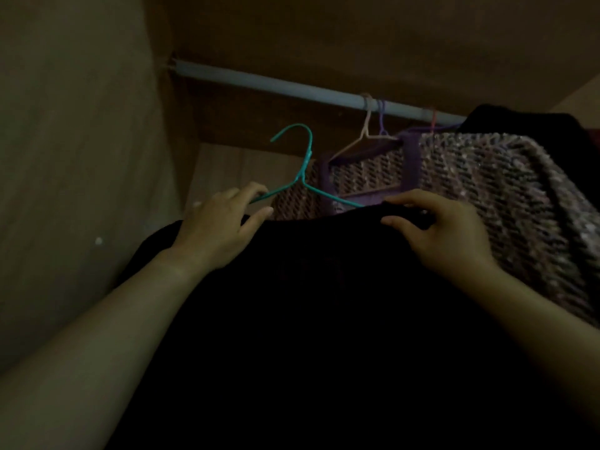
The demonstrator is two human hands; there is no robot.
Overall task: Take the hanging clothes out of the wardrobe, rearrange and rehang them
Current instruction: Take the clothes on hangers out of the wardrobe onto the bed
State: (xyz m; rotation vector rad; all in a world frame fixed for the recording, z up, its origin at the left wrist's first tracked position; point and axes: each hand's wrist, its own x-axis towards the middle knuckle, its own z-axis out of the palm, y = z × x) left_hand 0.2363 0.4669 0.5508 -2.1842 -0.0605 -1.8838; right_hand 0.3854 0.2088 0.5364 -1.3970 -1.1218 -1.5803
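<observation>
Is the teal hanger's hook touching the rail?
Apart. The head view shows the teal hanger's hook below the rail, with wardrobe wall visible between.

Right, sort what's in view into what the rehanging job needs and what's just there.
Job: teal hanger, black garment, left hand, right hand, rail, knitted cardigan, cream hanger.
Just there: wardrobe side wall, wardrobe top panel.
</observation>
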